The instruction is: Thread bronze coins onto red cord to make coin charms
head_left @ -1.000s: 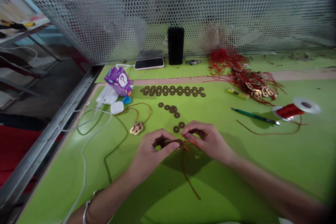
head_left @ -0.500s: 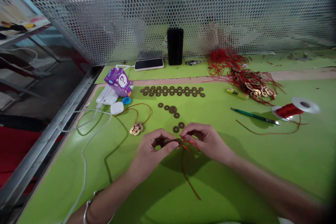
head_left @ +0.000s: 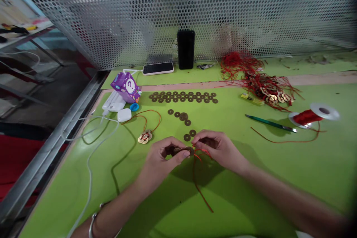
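Green table: a smooth, flat lime-green tabletop (head_left: 240,200), standing before a perforated grey metal screen (head_left: 139,18).
Cord: thin red cord (head_left: 206,202), flexible; one tail runs nearer than the held coins.
Coins: round brown metal coins (head_left: 190,151), overlapping, in the left hand (head_left: 161,158), which pinches them by thumb and fingers.
Right hand: the right hand (head_left: 220,148), beside the held coins, pinches the cord with fingertips together.
Lacing: seems in hand; a next pull would call for steady coins and even tension.
Cluster: golden flower-shaped coin cluster (head_left: 145,137), left of the held coins.
Loose coins: dull, holed brown discs (head_left: 193,133), just beyond the held coins.
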Demonstrator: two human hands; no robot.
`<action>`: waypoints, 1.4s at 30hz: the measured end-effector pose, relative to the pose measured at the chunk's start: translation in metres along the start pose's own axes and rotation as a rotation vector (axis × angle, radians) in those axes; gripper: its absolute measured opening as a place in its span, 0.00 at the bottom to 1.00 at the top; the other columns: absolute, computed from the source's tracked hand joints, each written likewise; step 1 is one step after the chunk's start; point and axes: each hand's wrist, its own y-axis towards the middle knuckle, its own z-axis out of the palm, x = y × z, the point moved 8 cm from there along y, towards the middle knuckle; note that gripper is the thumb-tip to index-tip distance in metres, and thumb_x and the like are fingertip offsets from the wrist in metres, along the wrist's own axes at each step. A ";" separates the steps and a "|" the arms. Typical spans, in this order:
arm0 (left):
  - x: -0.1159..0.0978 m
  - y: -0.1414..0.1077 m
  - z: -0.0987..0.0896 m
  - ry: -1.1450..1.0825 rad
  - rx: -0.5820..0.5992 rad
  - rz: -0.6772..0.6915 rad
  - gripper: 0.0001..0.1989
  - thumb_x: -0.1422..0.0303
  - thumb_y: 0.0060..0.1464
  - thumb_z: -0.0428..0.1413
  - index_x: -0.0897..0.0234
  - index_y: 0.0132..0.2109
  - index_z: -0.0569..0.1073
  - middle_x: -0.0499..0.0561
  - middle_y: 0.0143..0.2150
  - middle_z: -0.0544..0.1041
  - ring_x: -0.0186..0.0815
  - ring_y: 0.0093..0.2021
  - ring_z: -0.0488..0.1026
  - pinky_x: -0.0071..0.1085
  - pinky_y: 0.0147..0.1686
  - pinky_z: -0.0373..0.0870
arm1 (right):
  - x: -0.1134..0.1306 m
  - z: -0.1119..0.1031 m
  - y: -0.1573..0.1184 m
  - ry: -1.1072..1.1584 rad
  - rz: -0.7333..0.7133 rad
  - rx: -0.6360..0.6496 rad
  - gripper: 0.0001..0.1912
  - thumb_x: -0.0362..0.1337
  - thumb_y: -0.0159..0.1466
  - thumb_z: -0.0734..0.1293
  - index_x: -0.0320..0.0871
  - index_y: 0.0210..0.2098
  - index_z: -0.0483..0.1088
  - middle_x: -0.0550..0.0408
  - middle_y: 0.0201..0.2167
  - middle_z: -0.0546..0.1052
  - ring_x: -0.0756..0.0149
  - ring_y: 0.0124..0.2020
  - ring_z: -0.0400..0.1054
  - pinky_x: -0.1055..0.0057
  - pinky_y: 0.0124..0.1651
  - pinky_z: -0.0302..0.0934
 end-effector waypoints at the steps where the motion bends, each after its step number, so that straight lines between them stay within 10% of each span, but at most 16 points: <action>1: 0.000 0.000 0.000 -0.001 -0.002 0.000 0.04 0.68 0.50 0.61 0.63 0.30 0.75 0.42 0.19 0.69 0.25 0.20 0.63 0.19 0.21 0.61 | 0.000 0.001 0.000 0.008 0.001 0.001 0.05 0.39 0.60 0.70 0.45 0.35 0.77 0.54 0.34 0.78 0.68 0.36 0.72 0.69 0.43 0.68; 22: 0.000 -0.003 -0.003 0.064 -0.025 0.023 0.08 0.70 0.49 0.63 0.57 0.39 0.81 0.47 0.35 0.82 0.31 0.34 0.78 0.23 0.36 0.75 | 0.001 0.015 -0.006 0.044 -0.001 0.112 0.07 0.38 0.58 0.73 0.43 0.35 0.75 0.54 0.33 0.78 0.66 0.36 0.73 0.68 0.44 0.70; 29: -0.001 -0.002 -0.005 0.085 -0.062 0.049 0.06 0.70 0.50 0.62 0.61 0.38 0.78 0.47 0.34 0.81 0.31 0.34 0.77 0.22 0.36 0.74 | 0.021 0.014 -0.013 -0.078 -0.210 0.093 0.21 0.30 0.62 0.67 0.47 0.54 0.63 0.54 0.36 0.77 0.67 0.39 0.73 0.67 0.45 0.70; 42: 0.010 -0.002 -0.002 0.092 -0.025 -0.037 0.10 0.68 0.49 0.61 0.62 0.37 0.67 0.46 0.29 0.74 0.32 0.30 0.72 0.24 0.28 0.63 | 0.022 0.016 -0.010 -0.228 -0.198 0.130 0.13 0.28 0.61 0.67 0.47 0.44 0.75 0.53 0.39 0.79 0.66 0.39 0.73 0.67 0.43 0.70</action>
